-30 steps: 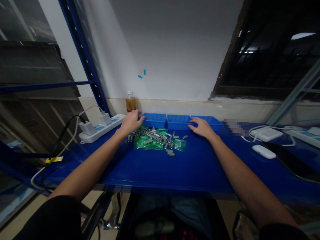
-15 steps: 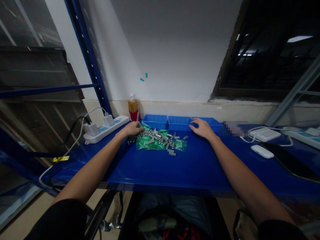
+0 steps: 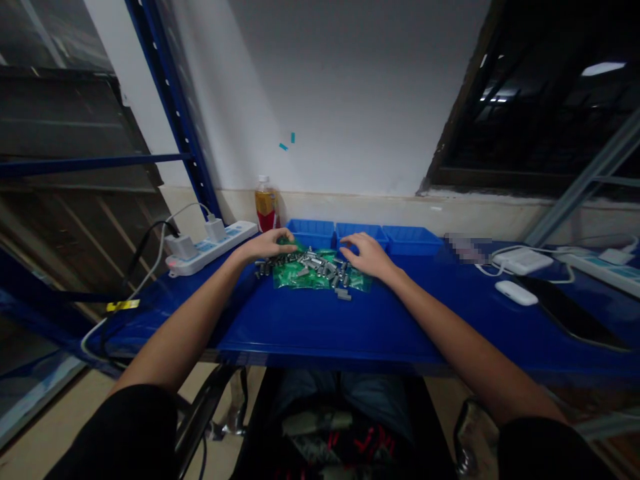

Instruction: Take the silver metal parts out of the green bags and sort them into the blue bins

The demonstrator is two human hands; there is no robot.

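Note:
Small grey metal cylinders (image 3: 327, 268) lie in a loose pile on green plastic bags (image 3: 299, 279) on the blue table. At the pile's left end is my left hand (image 3: 267, 245), its thumb and fingers apart beside a raised bag corner. I see nothing clearly gripped in it. My right hand (image 3: 369, 255) is over the pile's right end, thumb and fingers spread and nothing between them. Behind the pile stands a row of three blue plastic bins: a left bin (image 3: 313, 235), a middle bin (image 3: 370, 235) partly behind my right hand, and a right bin (image 3: 413, 241).
A drink bottle (image 3: 267, 207) stands by the wall, left of the bins. Along the left edge runs a white power strip (image 3: 213, 250) with plugged chargers. To the right lie a white case (image 3: 516, 293), a black phone (image 3: 570, 313) and a white adapter (image 3: 523, 261) with cables.
My right hand has moved left, from in front of the right bin to the pile's right end. My left hand has shifted slightly right along the pile. The view has tilted slightly.

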